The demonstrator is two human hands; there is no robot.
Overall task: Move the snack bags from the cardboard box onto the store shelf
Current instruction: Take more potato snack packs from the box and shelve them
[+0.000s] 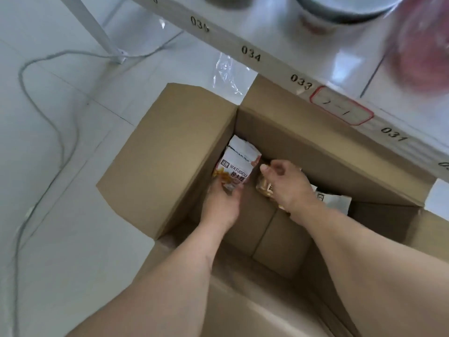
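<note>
The cardboard box (184,147) stands open on the floor (60,166), its flaps spread wide, its far wall tucked under the numbered front edge of the store shelf (250,54). Much of the box bottom lies bare. The left hand (222,203) grips the lower edge of a white WATUDOU snack bag (239,164) in the far left corner. The right hand (285,182), fingers curled, rests on other snack bags (334,199) beside it; whether it grips them cannot be told.

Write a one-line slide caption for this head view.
Left hand grips a snack bag inside the cardboard box.
</note>
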